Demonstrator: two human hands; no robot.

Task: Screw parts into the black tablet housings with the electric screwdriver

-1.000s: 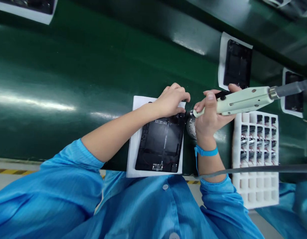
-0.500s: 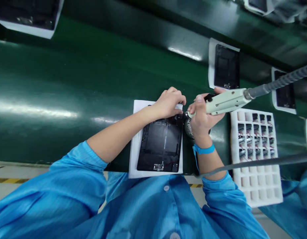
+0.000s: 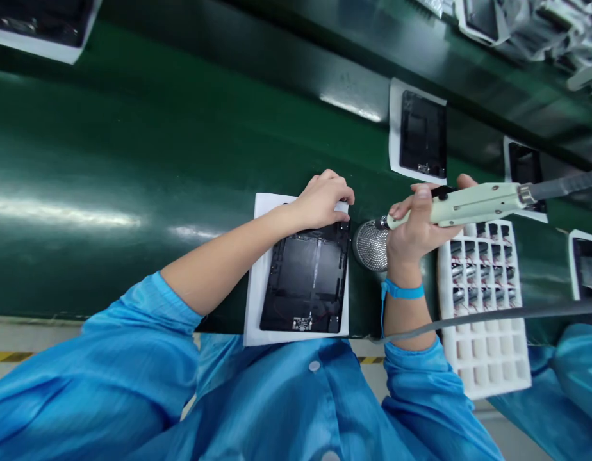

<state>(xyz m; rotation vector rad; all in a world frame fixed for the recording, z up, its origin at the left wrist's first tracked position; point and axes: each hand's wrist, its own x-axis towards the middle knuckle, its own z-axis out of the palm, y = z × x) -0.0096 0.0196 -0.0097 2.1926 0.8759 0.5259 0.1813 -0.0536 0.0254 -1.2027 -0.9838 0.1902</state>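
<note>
In the head view a black tablet housing (image 3: pixel 303 275), its circuit board and inner parts showing, lies on a white sheet (image 3: pixel 255 307) in front of me. My left hand (image 3: pixel 325 200) is closed over its far right corner, thumb on the housing, fingers curled at the far edge. My right hand (image 3: pixel 416 224) grips a pale green electric screwdriver (image 3: pixel 478 203), its tip pointing left. Below that tip stands a round dish with a perforated metal top (image 3: pixel 371 246), partly behind my right hand. What the screwdriver's bit carries is too small to make out.
A white foam tray (image 3: pixel 493 339) with small wired parts in several pockets stands at the right. A grey cable (image 3: pixel 498 315) crosses over it. Further housings on white sheets (image 3: pixel 396 128) lie along the green bench (image 3: pixel 180 141). Another person's blue sleeve (image 3: pixel 577 358) shows at the right edge.
My right hand has drawn the screwdriver rightward, off the housing's corner to over the perforated dish, which is now more exposed. My left hand stays on the housing. The whole view has shifted slightly.
</note>
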